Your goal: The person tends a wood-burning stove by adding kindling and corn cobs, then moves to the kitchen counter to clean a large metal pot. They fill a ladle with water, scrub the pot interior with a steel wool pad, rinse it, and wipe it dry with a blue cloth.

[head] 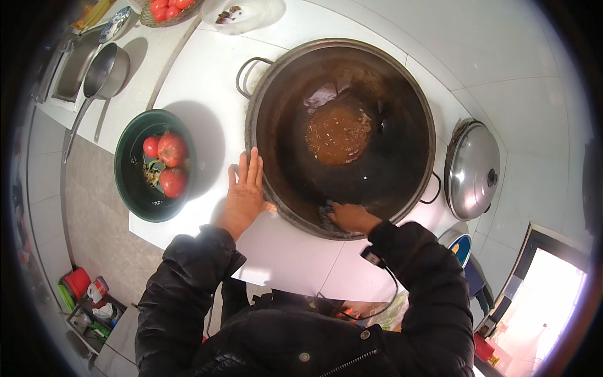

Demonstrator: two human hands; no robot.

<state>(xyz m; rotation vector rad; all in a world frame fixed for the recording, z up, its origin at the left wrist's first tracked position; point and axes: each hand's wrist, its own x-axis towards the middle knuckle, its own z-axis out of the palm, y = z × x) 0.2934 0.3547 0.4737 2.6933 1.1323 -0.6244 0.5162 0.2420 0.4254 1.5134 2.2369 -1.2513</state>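
A large dark wok (pixel 400 155) with two wire handles is set into the white tiled counter. A small pool of brown water (pixel 339 134) with pale bits lies in its bottom. Inside the near wall, my right hand (pixel 353 217) presses a grey scouring pad (pixel 325 213), probably steel wool, against the metal. My left hand (pixel 245 193) rests flat against the wok's left outer rim, fingers extended and holding nothing. To its left is a dark green plastic basin (pixel 123 188) with red tomatoes (pixel 173 150) and some plant scraps inside.
A domed metal lid (pixel 471 174) leans against the wall tiles on the right. A long-handled saucepan (pixel 107 70) sits by the sink (pixel 77 70) at far left. Behind the wok are a clear plastic bowl (pixel 254 19) and a basket of tomatoes (pixel 165 12). A cable (pixel 395 282) hangs by my right sleeve.
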